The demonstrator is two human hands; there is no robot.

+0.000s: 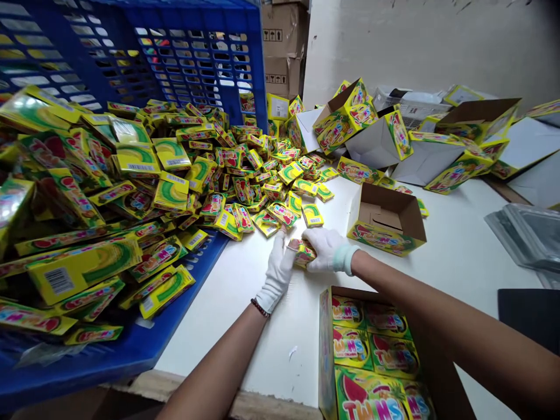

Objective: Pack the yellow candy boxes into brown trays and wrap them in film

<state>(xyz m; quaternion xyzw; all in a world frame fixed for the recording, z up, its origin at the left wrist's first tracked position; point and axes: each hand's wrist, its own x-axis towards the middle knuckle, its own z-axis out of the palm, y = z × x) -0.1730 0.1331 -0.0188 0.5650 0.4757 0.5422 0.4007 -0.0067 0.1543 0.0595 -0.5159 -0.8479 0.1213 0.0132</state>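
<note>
Both my hands wear white gloves, with fingertips bare on the left. Between them, on the white table (258,326), is a small yellow-green Twins gum box (305,255), possibly several stacked together. My left hand (277,271) presses its closed fingers and thumb on the near left side. My right hand (326,248) wraps around the right side. Loose Twins boxes (282,214) lie just beyond my fingertips. Below my right forearm stands an open display carton (325,350) holding rows of Twins boxes; the forearm hides part of it.
A blue plastic crate (175,326) on the left spills a heap of Twins boxes onto the table. An open, unfilled display carton (385,219) stands beyond my right hand. More cartons (376,134) lie tumbled along the wall. Clear plastic trays (529,239) are at the right.
</note>
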